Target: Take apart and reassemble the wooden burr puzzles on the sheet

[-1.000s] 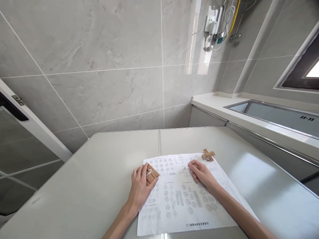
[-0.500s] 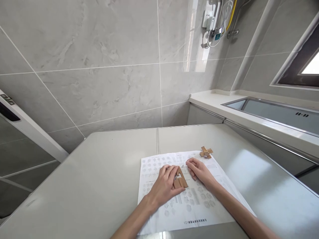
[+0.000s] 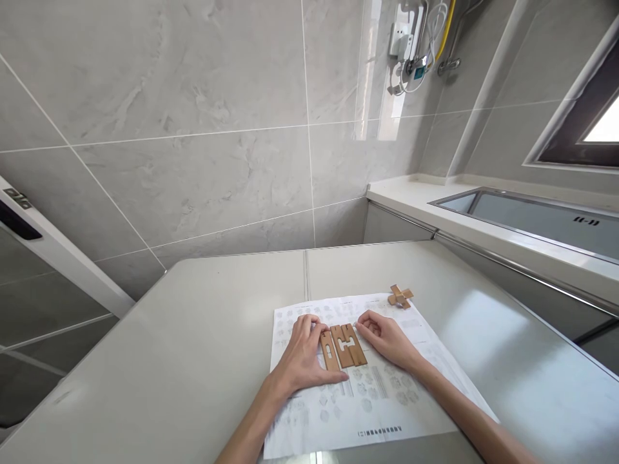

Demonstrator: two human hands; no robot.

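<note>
Flat wooden puzzle pieces (image 3: pixel 356 356) with cut-out notches lie side by side on a printed instruction sheet (image 3: pixel 380 412). To their left is a narrow slotted wooden piece (image 3: pixel 331 362), a thin gap apart from them. My left hand (image 3: pixel 302 357) spans this slotted piece, fingertips at its far end and thumb at its near end. Beside the far right corner of the pieces, my right hand (image 3: pixel 385 336) rests on the sheet with curled fingers; anything inside them is hidden. An interlocked wooden cross (image 3: pixel 400 296) sits at the sheet's far right corner.
The sheet lies on a pale table (image 3: pixel 217 322) with a seam. Behind it rises a grey tiled wall (image 3: pixel 207 187). A counter with a sink (image 3: pixel 532 219) runs along the right. A socket (image 3: pixel 399 42) with cables is up on the wall.
My left hand has shifted left, uncovering the wooden pieces. The slotted piece now shows apart from the others. My right hand has moved slightly left, closer to the pieces.
</note>
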